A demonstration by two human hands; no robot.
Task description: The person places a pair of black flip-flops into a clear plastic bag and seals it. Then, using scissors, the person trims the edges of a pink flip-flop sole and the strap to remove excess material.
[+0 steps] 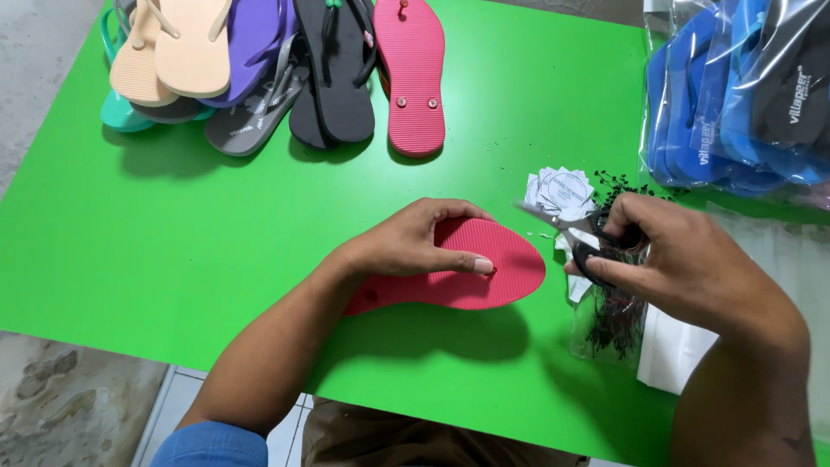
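The left hand (pixel 415 242) lies flat over the red sandal sole (pixel 484 272) near the middle of the green desk (pixel 173 225), pinning it steady, while the right hand (pixel 683 259) grips black-handled scissors (pixel 588 238) just right of it

Hands (pixel 415 246) on red sole (pixel 510 264), scissors (pixel 596 242)

Bare forearms; blue sleeve (pixel 212 445) at left upper arm; khaki trousers (pixel 406 441).
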